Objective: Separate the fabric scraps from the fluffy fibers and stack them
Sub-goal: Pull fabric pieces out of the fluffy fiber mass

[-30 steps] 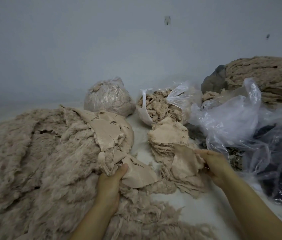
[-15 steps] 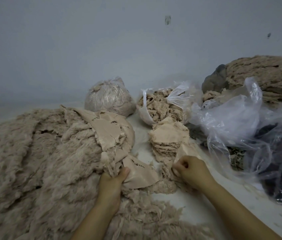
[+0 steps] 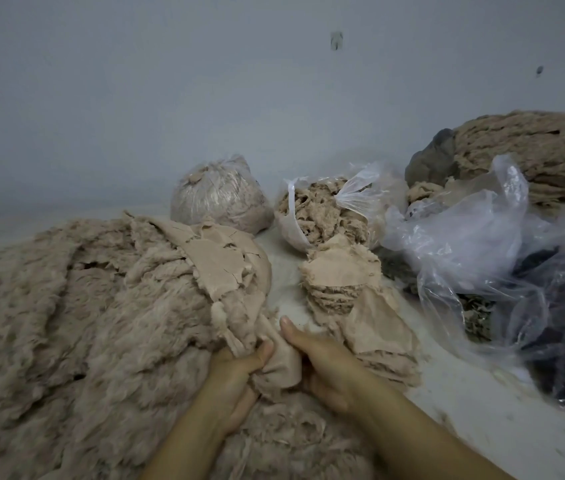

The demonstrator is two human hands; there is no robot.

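- Both hands gripped one fabric scrap at the near edge of the fluffy fiber pile: the left hand had its thumb and curled fingers clenched round the scrap's bunched left side, and the right hand held its right side, thumb pointing up and away from the person.
- From the head view, the gripped scrap ran up from the hands into a cluster of smooth tan scraps lying on the right slope of the fiber pile.
- Just right of the hands stood a stack of scraps, with a larger loose piece draped down its near side; it sat apart from the fiber pile on the pale work surface.
- Behind the stack an open plastic bag held fibers, and a tied bag sat to its left.
- To the right lay crumpled clear plastic over dark material, and a bundle of tan fiber rested against the wall.
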